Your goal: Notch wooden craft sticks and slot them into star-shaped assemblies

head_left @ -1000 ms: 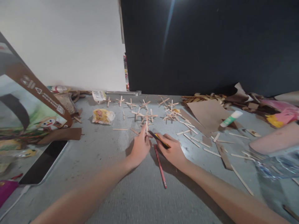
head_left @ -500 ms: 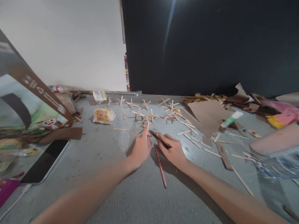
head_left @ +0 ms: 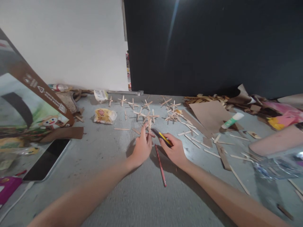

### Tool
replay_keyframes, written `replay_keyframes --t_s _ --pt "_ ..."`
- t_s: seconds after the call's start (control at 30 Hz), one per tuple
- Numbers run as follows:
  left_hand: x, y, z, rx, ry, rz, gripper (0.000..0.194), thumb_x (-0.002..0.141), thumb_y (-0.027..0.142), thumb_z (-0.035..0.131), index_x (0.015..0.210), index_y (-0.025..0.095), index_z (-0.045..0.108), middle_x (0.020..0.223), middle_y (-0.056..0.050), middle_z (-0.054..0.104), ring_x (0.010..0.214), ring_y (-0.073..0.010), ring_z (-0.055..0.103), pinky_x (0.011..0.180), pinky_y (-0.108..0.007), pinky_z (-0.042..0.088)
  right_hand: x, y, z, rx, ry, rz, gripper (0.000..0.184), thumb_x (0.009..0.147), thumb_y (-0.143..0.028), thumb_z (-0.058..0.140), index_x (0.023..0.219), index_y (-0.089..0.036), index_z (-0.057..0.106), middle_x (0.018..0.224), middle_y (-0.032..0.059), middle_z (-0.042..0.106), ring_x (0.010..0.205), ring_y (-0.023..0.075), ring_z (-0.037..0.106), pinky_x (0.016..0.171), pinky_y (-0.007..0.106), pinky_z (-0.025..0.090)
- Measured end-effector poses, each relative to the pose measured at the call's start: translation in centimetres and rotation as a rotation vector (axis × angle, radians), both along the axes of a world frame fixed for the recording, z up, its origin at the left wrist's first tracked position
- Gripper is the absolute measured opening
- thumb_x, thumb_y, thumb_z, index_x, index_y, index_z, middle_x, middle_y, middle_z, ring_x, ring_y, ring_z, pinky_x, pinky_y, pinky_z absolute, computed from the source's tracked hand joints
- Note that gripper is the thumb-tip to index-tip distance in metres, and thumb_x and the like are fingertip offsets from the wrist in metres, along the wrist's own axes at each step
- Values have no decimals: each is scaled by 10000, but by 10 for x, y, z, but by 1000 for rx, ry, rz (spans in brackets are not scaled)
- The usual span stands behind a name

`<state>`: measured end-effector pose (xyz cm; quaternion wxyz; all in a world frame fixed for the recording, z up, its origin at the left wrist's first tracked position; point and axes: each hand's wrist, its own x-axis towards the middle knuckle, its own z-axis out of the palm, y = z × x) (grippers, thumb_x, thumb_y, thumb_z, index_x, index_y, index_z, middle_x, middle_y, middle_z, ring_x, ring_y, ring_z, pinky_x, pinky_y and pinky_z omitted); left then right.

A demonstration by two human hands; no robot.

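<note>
My left hand pinches a small wooden craft stick that points away from me. My right hand is wrapped round a black and yellow utility knife, whose front end points toward the stick and the left fingertips. I cannot tell whether the blade touches the wood. Between my hands a red pencil lies on the grey table, eraser end toward me. Just beyond the hands stand several star-shaped pieces of crossed sticks.
Loose craft sticks and cardboard lie to the right, with a glue stick and a clear plastic bag. Leftward are a wrapped snack, a phone and a printed box. Boards rise behind.
My left index finger has bent back from its stretched position along the stick. The knife has turned slightly, showing more of its yellow side. The view has shifted a little.
</note>
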<state>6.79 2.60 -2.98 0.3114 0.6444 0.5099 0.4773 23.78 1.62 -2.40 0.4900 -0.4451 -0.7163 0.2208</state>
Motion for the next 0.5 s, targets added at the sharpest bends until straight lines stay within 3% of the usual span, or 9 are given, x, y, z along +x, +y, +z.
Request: replay_keyframes --t_s 0.1,0.2,0.3,0.4,0.5 --pt "2 -2 8 -37 142 -21 359 1069 259 432 1417 197 490 814 -27 728 646 -159 667 734 -306 535 0 -1 1 -48 19 -24 281 976 -428 583 990 -188 727 747 10 685 591 152 558 567 263 431" --pt "3 -7 21 -115 362 54 400 1061 219 428 1455 163 458 790 -46 709 685 -202 688 699 -320 521 0 1 2 -53 -62 -3 309 971 -435 540 916 -187 717 767 34 701 648 173 587 625 278 444" --pt "-2 -16 39 -191 630 74 395 1055 219 446 1433 129 520 854 -111 726 783 -263 727 728 -366 533 2 5 3 -99 -175 1 333 980 -430 510 893 -181 713 749 44 692 657 186 588 627 284 422" --pt "-11 -31 52 -104 942 83 355 1038 251 486 1301 78 650 1104 -230 734 1080 -357 710 912 -466 539 6 7 5 -178 -458 84 312 1006 -373 510 851 -187 706 736 48 677 664 191 591 629 288 397" --pt "-22 -55 52 103 1149 73 475 1047 331 470 1398 50 624 1467 -279 593 1388 -429 530 1138 -585 411 9 4 8 -145 -594 128 217 1002 -298 560 928 -185 730 859 85 704 792 224 639 715 305 448"
